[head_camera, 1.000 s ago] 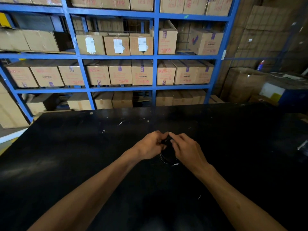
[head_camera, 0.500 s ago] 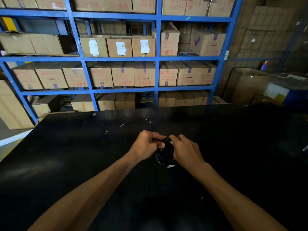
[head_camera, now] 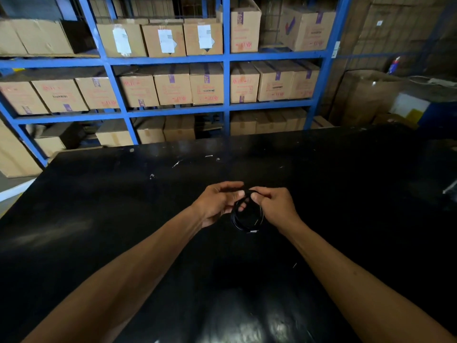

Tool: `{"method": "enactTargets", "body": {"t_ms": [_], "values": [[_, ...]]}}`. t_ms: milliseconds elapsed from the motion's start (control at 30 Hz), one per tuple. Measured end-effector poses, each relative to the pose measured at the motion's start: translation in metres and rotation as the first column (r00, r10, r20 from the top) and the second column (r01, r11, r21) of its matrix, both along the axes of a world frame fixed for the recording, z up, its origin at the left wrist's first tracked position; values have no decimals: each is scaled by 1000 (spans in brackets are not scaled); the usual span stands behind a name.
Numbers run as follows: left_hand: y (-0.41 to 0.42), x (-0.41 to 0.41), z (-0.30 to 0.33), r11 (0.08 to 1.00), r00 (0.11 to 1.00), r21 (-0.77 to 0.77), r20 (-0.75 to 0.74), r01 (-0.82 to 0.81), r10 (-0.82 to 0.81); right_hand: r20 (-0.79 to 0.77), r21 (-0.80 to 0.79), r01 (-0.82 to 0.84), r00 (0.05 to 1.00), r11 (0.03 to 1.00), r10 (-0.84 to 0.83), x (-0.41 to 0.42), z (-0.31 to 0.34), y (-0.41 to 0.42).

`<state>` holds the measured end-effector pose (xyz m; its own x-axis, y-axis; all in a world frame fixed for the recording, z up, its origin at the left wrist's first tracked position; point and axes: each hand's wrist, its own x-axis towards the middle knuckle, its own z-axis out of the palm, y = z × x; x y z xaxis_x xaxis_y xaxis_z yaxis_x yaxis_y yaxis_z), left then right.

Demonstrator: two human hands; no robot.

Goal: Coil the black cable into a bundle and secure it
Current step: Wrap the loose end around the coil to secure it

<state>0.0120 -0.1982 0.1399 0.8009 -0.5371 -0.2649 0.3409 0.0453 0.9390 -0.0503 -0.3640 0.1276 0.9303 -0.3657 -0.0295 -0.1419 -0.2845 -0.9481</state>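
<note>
While the black cable (head_camera: 245, 219) hangs as a small coil between both hands, the right hand (head_camera: 274, 206) pinches its top and the left hand (head_camera: 217, 204) half-closes beside it; light, springy loops likely need gripping where strands cross

A warehouse stockroom, no doubt about it. Across the back runs blue steel racking (head_camera: 226, 58), shelf over shelf, and every bay is packed with brown cardboard cartons (head_camera: 206, 85) sealed with purple tape and stamped in red print. The upper row carries cartons with white shipping labels (head_camera: 165, 40) stuck to their fronts. Over on the right, more cartons (head_camera: 400, 28) are stacked high against the wall, with a large open box (head_camera: 366, 97) below them. Up front sits a broad black worktable (head_camera: 99, 206), scuffed and flecked with white scraps, a packing bench set right against the storage shelves.
</note>
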Motion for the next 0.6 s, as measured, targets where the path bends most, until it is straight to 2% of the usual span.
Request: {"method": "enactTargets", "body": {"t_ms": [100,200,267,300,333,400,467,533,600], "values": [[-20,-6,-16,983,983,182,170,30,-62,-41,-86,73,996,994,-77,1,-14,-11],[-45,-17,-36,923,900,385,410,-24,-148,-103,-119,85,990,989,-98,0,-30,-30],[-59,-18,-50,882,860,466,479,-77,-178,-150,-133,81,983,988,-101,-3,-43,-43],[-65,-16,-57,879,879,466,455,-96,-145,-172,-128,73,981,989,-95,-5,-50,-48],[-71,-14,-65,893,926,440,368,-94,-84,-193,-128,59,978,990,-83,-7,-58,-54],[-82,-12,-76,933,995,353,97,-65,32,-218,-115,43,974,992,-68,-10,-74,-66],[-93,-10,-89,958,988,278,-113,-67,102,-226,-77,32,973,996,-48,-12,-87,-78],[-102,-9,-101,966,970,246,-203,-81,133,-223,-6,30,974,1000,-31,-12,-96,-86],[-111,-6,-112,962,966,255,-210,-98,154,-237,109,38,971,993,-11,-10,-104,-93]]}}
